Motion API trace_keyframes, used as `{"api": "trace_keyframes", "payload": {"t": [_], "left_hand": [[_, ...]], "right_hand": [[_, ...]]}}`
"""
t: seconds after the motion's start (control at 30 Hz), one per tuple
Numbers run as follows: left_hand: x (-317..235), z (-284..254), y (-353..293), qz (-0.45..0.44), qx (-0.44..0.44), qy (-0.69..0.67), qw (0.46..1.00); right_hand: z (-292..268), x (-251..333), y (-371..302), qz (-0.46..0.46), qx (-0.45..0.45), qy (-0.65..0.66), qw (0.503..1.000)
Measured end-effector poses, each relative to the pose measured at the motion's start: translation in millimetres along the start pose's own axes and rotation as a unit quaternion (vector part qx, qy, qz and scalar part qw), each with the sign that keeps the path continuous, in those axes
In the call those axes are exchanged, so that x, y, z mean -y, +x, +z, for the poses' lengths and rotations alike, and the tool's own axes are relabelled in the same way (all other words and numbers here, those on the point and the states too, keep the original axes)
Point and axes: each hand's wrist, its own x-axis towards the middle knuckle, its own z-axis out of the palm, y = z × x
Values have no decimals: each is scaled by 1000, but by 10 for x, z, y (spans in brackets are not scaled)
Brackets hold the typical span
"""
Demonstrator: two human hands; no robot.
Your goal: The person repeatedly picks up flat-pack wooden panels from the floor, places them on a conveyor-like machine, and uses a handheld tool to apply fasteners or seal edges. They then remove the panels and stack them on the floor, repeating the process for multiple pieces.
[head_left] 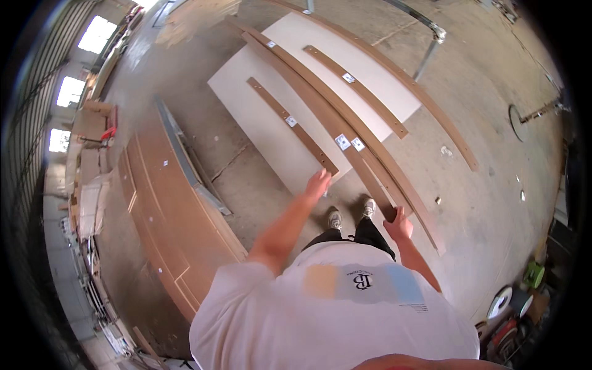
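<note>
My left hand (pixel 318 184) is closed at the near end of a short brown strip (pixel 293 123), which lies across a white panel (pixel 246 92) with a small label at its middle. Its fingertips are partly hidden, and the panel's near edge is right beside it. My right hand (pixel 399 226) wraps round the near end of a long brown board (pixel 314 114). Against its right side runs another long brown board (pixel 407 185). Two white labels (pixel 349 143) sit side by side on these boards.
Farther right, a second white panel (pixel 370 74) carries another short strip (pixel 357 83), with a long brown strip (pixel 431 108) along its edge. Brown door-like panels (pixel 179 234) and a grey metal bar (pixel 179 148) lie at left. A metal frame (pixel 425 37) stands far right.
</note>
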Motion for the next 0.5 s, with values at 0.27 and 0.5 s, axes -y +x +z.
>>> {"api": "trace_keyframes", "payload": {"t": [0.27, 0.5], "left_hand": [[1859, -487, -1472, -141, -211, 29, 967], [2596, 168, -2884, -300, -199, -58, 931]], "right_hand": [[7, 632, 1662, -43, -29, -46, 998], [250, 558, 1799, -206, 17, -40, 978]]}}
